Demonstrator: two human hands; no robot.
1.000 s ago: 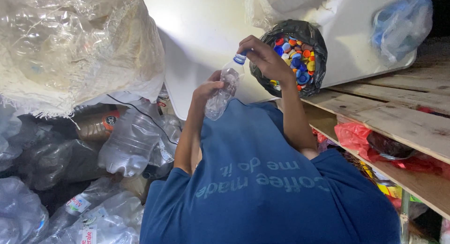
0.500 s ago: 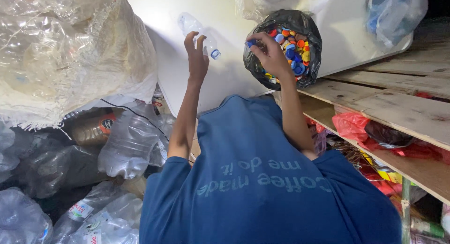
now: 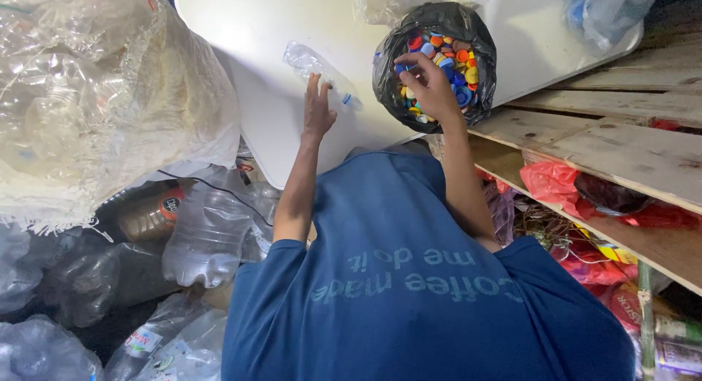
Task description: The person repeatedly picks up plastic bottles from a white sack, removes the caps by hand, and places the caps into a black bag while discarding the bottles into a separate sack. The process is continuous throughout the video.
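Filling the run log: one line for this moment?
left hand: touching clear bottle | right hand: in black bag of bottle caps

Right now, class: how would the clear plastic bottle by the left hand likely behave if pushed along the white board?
The clear plastic bottle looks empty, so probably light. It lies on its side, so it may roll. Its thin walls would likely dent under the left hand.

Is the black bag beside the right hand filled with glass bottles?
No, the black bag holds many small colourful bottle caps, and the right hand reaches into them.
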